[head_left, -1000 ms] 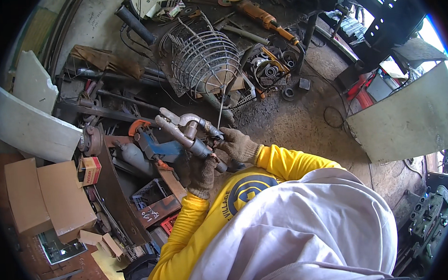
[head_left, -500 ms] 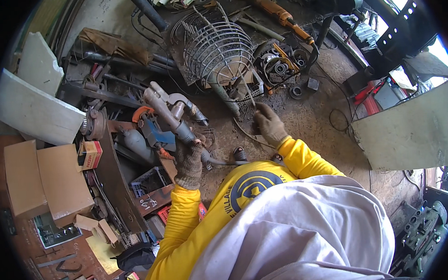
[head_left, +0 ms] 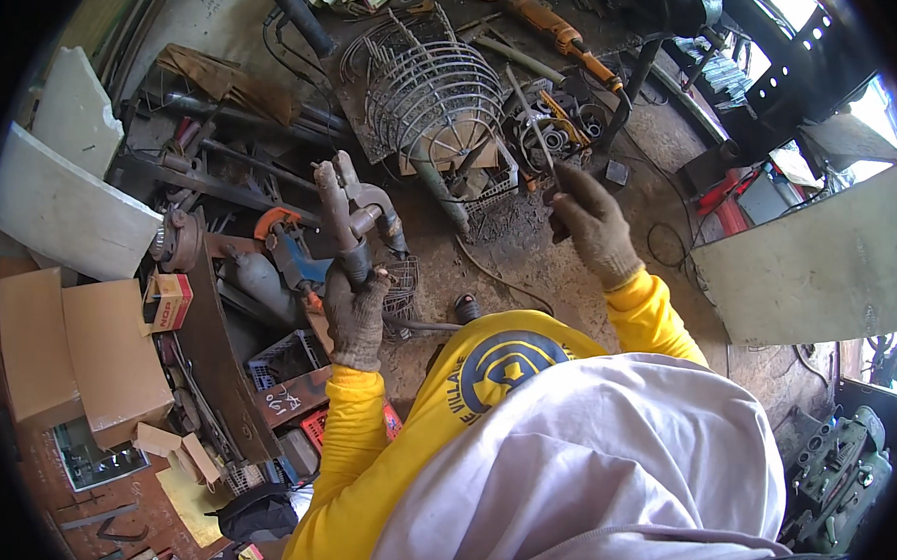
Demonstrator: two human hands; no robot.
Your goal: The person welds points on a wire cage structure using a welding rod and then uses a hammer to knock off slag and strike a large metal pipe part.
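My left hand (head_left: 358, 314), in a brown knit glove, is closed round the lower end of a grey-brown two-pronged metal tool (head_left: 341, 220). A thick grey cable (head_left: 421, 327) runs below that hand toward my feet. My gloved right hand (head_left: 594, 226) grips a thin metal rod (head_left: 530, 121) that points up and away; its lower end is hidden by the fingers. Ahead, between the hands, sits a round ribbed wire cage (head_left: 438, 85), which neither hand touches.
An orange angle grinder (head_left: 558, 33) lies on the dark metal bench. Right of the cage is a basket of metal parts (head_left: 562, 130). Cardboard boxes (head_left: 116, 350) stand at left. A blue-and-orange clamp-like tool (head_left: 297, 249) is near my left hand. A pale panel (head_left: 803, 264) stands at right.
My right hand has moved right and slightly up, taking the rod away from the cage's lower edge. My left hand has shifted left, and the two-pronged tool now stands more upright.
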